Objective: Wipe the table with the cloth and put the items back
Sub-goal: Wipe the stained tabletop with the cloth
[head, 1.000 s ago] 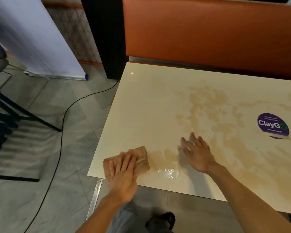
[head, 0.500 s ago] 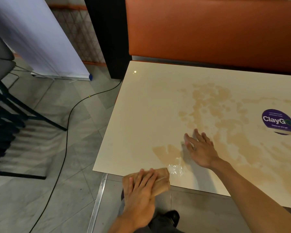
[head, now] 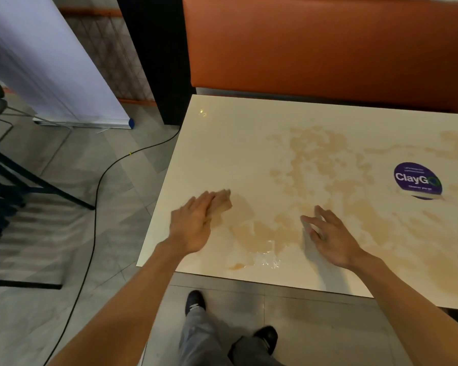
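Brown cloth [head: 224, 204] is pressed flat beneath the left hand [head: 192, 225], fingers together, for wiping; the spill [head: 262, 239] lies just right of them (the right hand [head: 333, 241], fingers spread, is likely braced on the surface [head: 222, 143]).

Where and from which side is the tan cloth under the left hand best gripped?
Likely the exposed far edge of the tan cloth, from the right: it lies flat on the cream table, the left hand covering the rest.
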